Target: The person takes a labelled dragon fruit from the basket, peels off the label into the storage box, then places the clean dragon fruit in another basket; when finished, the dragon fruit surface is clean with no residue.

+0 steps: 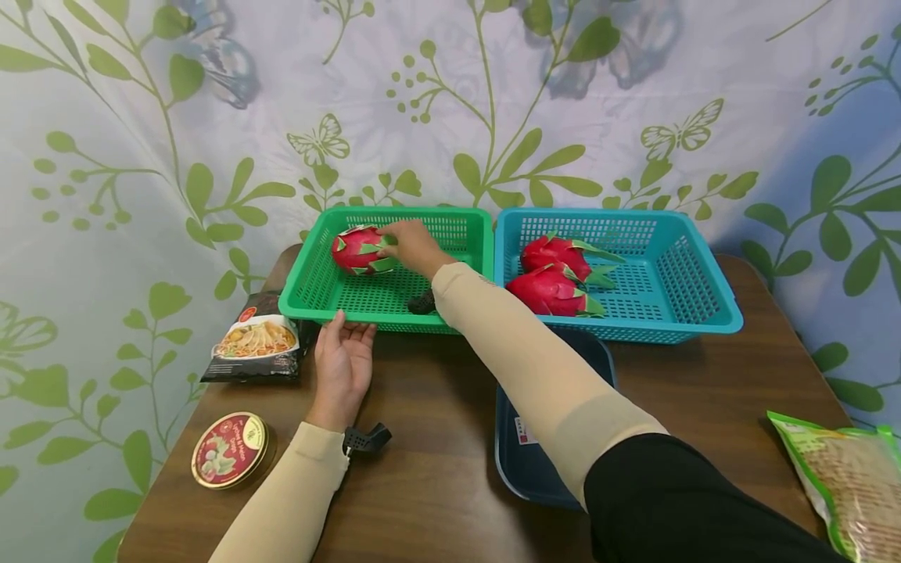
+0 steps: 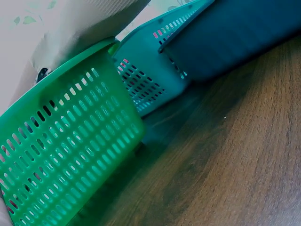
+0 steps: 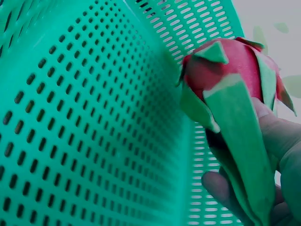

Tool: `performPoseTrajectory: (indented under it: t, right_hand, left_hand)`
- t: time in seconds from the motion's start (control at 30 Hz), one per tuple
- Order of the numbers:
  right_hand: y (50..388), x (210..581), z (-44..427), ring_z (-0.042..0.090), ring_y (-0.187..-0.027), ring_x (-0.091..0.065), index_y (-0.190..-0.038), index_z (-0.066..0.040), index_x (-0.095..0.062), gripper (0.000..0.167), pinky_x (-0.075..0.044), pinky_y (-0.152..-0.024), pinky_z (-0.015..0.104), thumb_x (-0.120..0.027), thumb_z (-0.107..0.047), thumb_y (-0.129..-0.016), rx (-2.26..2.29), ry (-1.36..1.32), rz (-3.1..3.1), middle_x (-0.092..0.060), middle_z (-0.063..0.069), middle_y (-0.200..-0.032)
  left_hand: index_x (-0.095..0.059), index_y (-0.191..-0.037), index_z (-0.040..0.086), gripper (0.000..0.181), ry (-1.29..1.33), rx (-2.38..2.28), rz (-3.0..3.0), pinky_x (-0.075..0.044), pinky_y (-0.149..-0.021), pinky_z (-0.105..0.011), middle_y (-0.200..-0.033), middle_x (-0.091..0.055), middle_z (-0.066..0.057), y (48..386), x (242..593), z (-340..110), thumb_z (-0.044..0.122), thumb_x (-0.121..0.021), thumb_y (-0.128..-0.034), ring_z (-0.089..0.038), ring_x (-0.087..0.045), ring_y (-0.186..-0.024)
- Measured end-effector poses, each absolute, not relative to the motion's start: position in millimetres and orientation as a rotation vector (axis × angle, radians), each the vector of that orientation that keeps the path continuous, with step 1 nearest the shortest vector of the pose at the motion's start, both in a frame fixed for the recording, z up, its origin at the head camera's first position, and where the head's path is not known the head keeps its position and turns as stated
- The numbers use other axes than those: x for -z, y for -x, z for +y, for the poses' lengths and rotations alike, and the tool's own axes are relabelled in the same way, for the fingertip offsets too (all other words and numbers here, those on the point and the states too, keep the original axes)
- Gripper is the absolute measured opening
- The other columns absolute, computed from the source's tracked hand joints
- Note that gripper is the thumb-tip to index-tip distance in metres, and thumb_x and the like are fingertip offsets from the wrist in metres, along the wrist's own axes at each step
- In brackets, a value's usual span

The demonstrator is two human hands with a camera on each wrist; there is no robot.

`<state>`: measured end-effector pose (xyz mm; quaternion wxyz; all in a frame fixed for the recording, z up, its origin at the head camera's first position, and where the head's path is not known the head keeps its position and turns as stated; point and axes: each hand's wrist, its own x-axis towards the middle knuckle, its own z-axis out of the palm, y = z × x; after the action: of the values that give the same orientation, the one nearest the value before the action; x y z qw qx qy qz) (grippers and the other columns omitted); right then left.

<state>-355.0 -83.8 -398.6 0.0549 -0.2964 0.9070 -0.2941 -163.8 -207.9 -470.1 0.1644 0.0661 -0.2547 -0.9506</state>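
Observation:
In the head view my right hand (image 1: 415, 247) reaches into the green basket (image 1: 385, 319) and grips a red dragon fruit (image 1: 354, 250) near its left end. The right wrist view shows my thumb and fingers curled round that dragon fruit (image 3: 235, 70) and its long green scales. My left hand (image 1: 343, 367) is at the green basket's front rim, palm up, with fingertips touching or close to it. Two more dragon fruits (image 1: 545, 292) lie in the blue basket (image 1: 693, 270) to the right. The left wrist view shows the green basket's wall (image 2: 70, 141); the left fingers are mostly hidden there.
A dark blue tray (image 1: 514, 469) lies under my right arm, in front of the baskets. At the left are a black noodle packet (image 1: 256, 340) and a round candy tin (image 1: 231, 450). A green-edged bag (image 1: 848, 485) lies at the right edge of the brown table (image 1: 429, 469).

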Motion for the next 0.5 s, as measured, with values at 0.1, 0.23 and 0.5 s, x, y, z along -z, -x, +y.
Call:
performPoseTrajectory:
  t: [0.1, 0.23, 0.5]
  right_hand:
    - [352, 388, -77, 0.017, -0.128, -0.059, -0.152, -0.017, -0.059, 0.053, -0.048, -0.101, 0.028, -0.070, -0.030, -0.102, 0.965, 0.933, 2.748, -0.060, 0.004, -0.148]
    - [346, 371, -65, 0.018, -0.093, -0.066, -0.152, -0.018, -0.059, 0.054, -0.050, -0.083, 0.027, -0.071, -0.030, -0.101, 1.019, 0.995, 2.717, -0.067, 0.003, -0.139]
    - [301, 340, -26, 0.010, -0.093, -0.063, -0.149, -0.017, -0.062, 0.054, -0.050, -0.076, 0.030, -0.076, -0.029, -0.098, 1.082, 1.163, 2.626, -0.073, 0.003, -0.125]
  left_hand:
    - [-0.048, -0.120, 0.002, 0.013, -0.184, 2.698, -0.740, -0.058, -0.083, -0.037, -0.100, -0.058, -0.016, 163, 469, -206, 0.013, -0.049, -0.1137, -0.026, -0.061, -0.088]
    - [-0.047, -0.120, 0.000, 0.017, -0.166, 2.692, -0.756, -0.057, -0.086, -0.038, -0.101, -0.057, -0.015, 163, 469, -206, 0.014, -0.052, -0.1127, -0.026, -0.060, -0.090]
    - [-0.047, -0.121, 0.001, 0.016, -0.174, 2.717, -0.718, -0.058, -0.086, -0.038, -0.102, -0.059, -0.016, 162, 468, -206, 0.014, -0.051, -0.1133, -0.027, -0.060, -0.090]
